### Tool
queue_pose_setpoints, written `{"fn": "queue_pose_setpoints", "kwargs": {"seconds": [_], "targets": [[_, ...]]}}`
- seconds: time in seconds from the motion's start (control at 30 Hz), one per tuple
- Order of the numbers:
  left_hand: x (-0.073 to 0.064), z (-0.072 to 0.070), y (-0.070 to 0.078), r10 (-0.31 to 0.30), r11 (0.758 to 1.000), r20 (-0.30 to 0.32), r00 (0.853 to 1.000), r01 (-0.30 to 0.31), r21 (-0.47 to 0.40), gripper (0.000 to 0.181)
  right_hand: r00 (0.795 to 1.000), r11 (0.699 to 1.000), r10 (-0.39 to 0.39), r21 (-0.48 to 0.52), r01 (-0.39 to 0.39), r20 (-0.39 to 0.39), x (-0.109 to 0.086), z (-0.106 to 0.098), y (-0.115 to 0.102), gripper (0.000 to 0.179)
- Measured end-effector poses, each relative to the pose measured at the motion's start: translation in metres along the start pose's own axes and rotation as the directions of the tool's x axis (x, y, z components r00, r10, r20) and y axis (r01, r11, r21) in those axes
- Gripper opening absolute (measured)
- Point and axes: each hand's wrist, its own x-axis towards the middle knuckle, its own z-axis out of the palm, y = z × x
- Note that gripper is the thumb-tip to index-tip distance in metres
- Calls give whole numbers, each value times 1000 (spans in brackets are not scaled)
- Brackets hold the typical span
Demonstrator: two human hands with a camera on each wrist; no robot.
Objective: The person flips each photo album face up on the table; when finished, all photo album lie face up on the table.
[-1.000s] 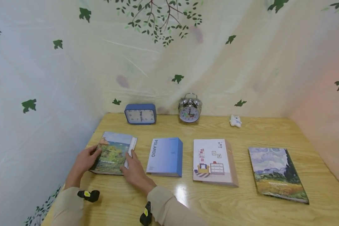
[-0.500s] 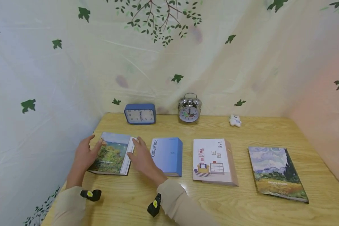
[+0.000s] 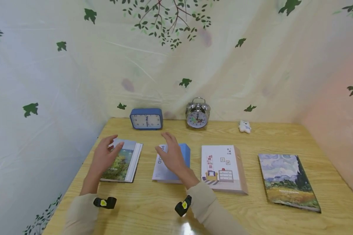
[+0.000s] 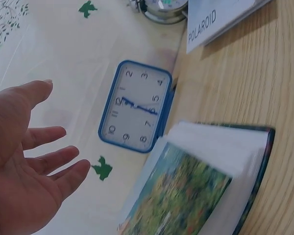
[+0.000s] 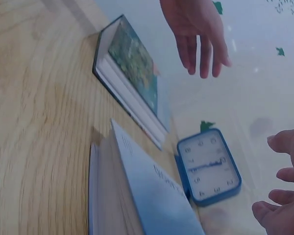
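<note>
My left hand (image 3: 103, 158) hovers, fingers loosely spread, above the landscape-cover photo album (image 3: 122, 167) at the table's left. In the left wrist view that hand is apart from the album, and nothing is in it. My right hand (image 3: 173, 156) hangs over the blue album marked POLAROID (image 3: 163, 174) and hides part of its cover. The right wrist view shows that hand's fingers (image 5: 281, 196) off to the side of the POLAROID album, holding nothing. Both albums lie flat with their white pages showing at a side.
Further right lie a white album with a furniture drawing (image 3: 219, 163) and a second landscape photo album (image 3: 289, 182). Along the back stand a blue rectangular clock (image 3: 146, 119), a silver twin-bell alarm clock (image 3: 197, 114) and a small white bear figure (image 3: 245, 126). A printed curtain (image 3: 153, 71) hangs behind.
Both hands have let go of the left landscape album, lifted and moved right. The right hand went from that album's right edge to above the POLAROID album. The albums now lie still.
</note>
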Motion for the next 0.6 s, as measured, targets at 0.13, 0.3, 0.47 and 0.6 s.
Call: {"fn": "queue_pose_setpoints", "kwargs": {"seconds": [0.13,0.3,0.47,0.6], "targets": [[2,14,7,26,999,41,999,-25,-37,62,996,999,47,-20,-49,-76,-2,-18,13,54],[1,37,12,47,996,97,994,-40,-79,61,987,994,100,-40,-105,-122,-10,-33,30,57],[-4,62,20,60,994,150,987,-45,-101,62,984,990,121,-51,-128,-127,-22,-37,47,59],[-9,82,22,65,991,209,976,-39,-125,58,983,985,151,-63,-158,-101,-31,-31,60,60]]}}
